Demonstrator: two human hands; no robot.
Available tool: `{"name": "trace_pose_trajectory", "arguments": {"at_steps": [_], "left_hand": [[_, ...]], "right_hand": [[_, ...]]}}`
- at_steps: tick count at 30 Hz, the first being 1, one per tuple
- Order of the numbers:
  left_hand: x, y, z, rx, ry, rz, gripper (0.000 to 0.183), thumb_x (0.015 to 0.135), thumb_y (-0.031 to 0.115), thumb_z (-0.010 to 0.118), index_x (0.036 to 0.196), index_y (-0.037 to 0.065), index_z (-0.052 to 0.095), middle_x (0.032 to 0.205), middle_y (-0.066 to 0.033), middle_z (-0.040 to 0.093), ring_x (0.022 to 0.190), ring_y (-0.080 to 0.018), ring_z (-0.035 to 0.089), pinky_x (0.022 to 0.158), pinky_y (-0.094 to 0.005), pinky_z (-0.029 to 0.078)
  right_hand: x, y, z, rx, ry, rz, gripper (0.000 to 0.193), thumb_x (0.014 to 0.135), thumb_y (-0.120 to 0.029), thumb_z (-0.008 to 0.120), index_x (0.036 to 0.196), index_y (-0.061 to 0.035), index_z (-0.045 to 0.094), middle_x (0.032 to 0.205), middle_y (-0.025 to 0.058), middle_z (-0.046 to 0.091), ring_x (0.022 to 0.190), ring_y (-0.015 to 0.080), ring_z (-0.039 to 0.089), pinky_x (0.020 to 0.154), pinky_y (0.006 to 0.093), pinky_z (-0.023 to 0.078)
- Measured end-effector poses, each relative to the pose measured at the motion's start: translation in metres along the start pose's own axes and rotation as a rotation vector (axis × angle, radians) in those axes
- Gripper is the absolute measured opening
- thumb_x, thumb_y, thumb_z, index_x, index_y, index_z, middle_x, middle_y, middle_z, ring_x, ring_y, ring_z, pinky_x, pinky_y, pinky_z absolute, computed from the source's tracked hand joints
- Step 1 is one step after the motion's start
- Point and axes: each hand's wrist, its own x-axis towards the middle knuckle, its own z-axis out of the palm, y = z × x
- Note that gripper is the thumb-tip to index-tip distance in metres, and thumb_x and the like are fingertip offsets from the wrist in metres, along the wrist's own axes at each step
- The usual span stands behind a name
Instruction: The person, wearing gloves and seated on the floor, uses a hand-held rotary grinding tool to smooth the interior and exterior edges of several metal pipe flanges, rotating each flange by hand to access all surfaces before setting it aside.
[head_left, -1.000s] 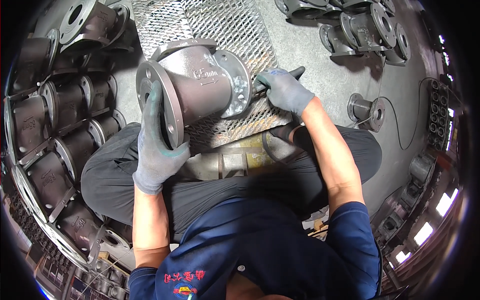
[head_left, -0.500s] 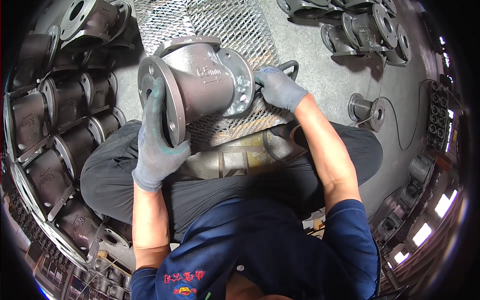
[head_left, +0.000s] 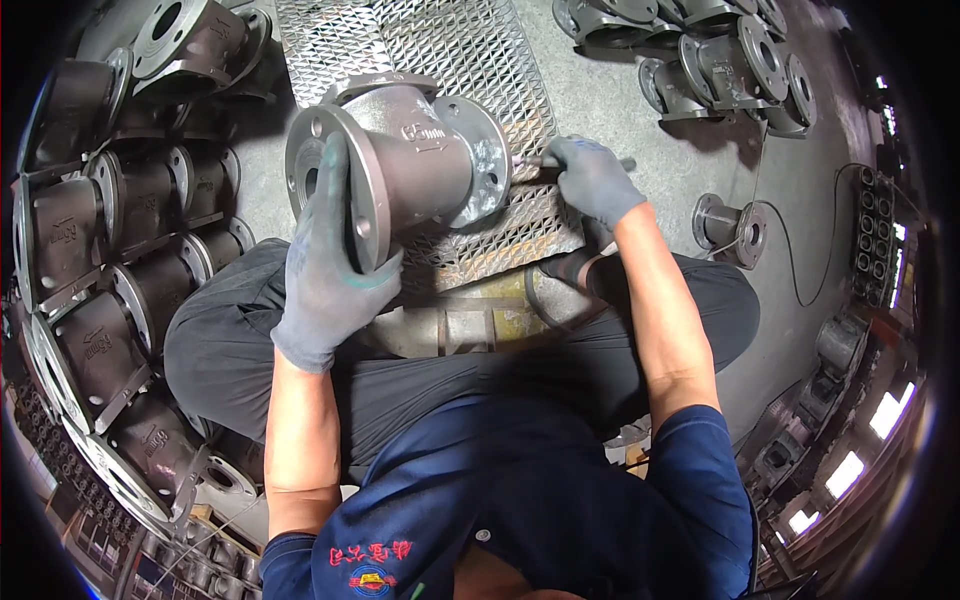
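The flanged cast metal body (head_left: 420,170) is positioned over the near part of the expanded-metal mesh sheet (head_left: 465,45), covering part of the sheet's left edge; whether it rests on the sheet or is held above it cannot be told. The body is tilted, with its left flange (head_left: 374,195) nearer the person and its right flange (head_left: 490,165) toward the sheet's right edge. A third flange (head_left: 385,84) is on the side facing away. The left hand (head_left: 325,290), gloved in grey, is clamped on the left flange, fingers across its face and thumb at the lower rim. The right hand (head_left: 598,182), likewise gloved, is closed around a slender dark tool (head_left: 627,163) at the sheet's right edge. The tool's tip points at the right flange; contact cannot be confirmed. The two hands are well apart. A worn yellowish metal piece (head_left: 510,317) lies at the sheet's near edge. Similar flanged castings (head_left: 75,235) are stacked to the left; a smaller casting (head_left: 727,228) lies on the floor (head_left: 620,100) to the right, near a dark cable (head_left: 832,260).
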Motion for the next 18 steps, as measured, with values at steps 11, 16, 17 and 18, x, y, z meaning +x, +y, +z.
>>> {"name": "trace_pose_trajectory", "arguments": {"at_steps": [11, 16, 17, 18], "left_hand": [[0.012, 0.018, 0.018, 0.09, -0.09, 0.061, 0.126, 0.074, 0.007, 0.083, 0.179, 0.001, 0.014, 0.154, -0.0345, 0.059, 0.137, -0.0546, 0.063, 0.119, -0.0537, 0.05], [0.008, 0.035, 0.019, 0.044, -0.016, -0.066, 0.127, 0.075, 0.012, 0.085, 0.18, 0.006, 0.015, 0.164, -0.0317, 0.054, 0.149, -0.0438, 0.059, 0.122, -0.0487, 0.049], [0.007, 0.039, 0.019, 0.026, -0.001, -0.074, 0.126, 0.076, 0.013, 0.086, 0.18, 0.005, 0.016, 0.166, -0.0307, 0.052, 0.15, -0.0424, 0.059, 0.123, -0.0479, 0.049], [0.008, 0.034, 0.02, 0.11, 0.084, 0.026, 0.122, 0.076, 0.016, 0.088, 0.177, 0.0, 0.022, 0.159, -0.033, 0.057, 0.145, -0.0422, 0.062, 0.12, -0.046, 0.051]], "right_hand": [[-0.085, -0.056, -0.043, 0.995, 0.122, 0.306, 0.061, 0.109, -0.016, 0.056, 0.168, -0.0026, 0.048, 0.109, 0.0063, 0.076, 0.075, 0.0083, 0.067, 0.062, 0.0231, 0.056], [-0.12, -0.095, -0.011, 1.045, 0.075, 0.28, 0.064, 0.11, -0.021, 0.053, 0.172, -0.0105, 0.043, 0.118, 0.0093, 0.075, 0.082, 0.0113, 0.072, 0.063, 0.0238, 0.057], [-0.125, -0.104, -0.009, 1.087, 0.039, 0.286, 0.064, 0.11, -0.016, 0.052, 0.173, -0.0127, 0.043, 0.12, 0.0103, 0.074, 0.084, 0.0128, 0.074, 0.063, 0.0248, 0.058], [-0.129, -0.111, -0.004, 1.109, 0.016, 0.29, 0.064, 0.11, -0.012, 0.051, 0.173, -0.0131, 0.042, 0.121, 0.0107, 0.074, 0.083, 0.0133, 0.075, 0.063, 0.0255, 0.059]]}}
